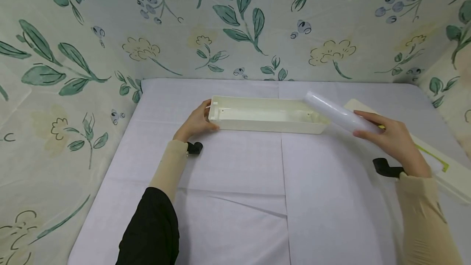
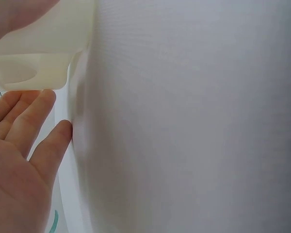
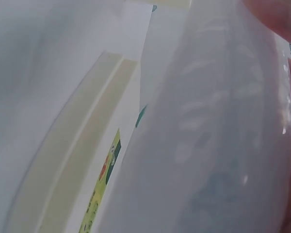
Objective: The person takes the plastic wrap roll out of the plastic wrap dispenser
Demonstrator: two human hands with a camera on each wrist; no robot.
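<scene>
A long, cream, open-topped plastic box (image 1: 265, 125) lies crosswise on the table. My left hand (image 1: 196, 122) grips its left end, thumb at the front and fingers behind the end. The left wrist view shows the box's end (image 2: 48, 43) between the thumb and fingers. In my right hand (image 1: 397, 140) is a whitish, glossy roll (image 1: 333, 111), apparently of plastic film, held slantwise between thumb and fingers. Its far end is over the box's right end; whether they touch I cannot tell. The roll (image 3: 218, 121) fills much of the right wrist view.
To the right, partly under my right arm, lies a long cream lid-like piece (image 1: 454, 185). A white item with a yellow-green printed edge (image 1: 430, 154) rests on or beside it. White cloth (image 1: 228, 224) covers the table. Leaf-patterned fabric (image 1: 243, 28) hangs behind.
</scene>
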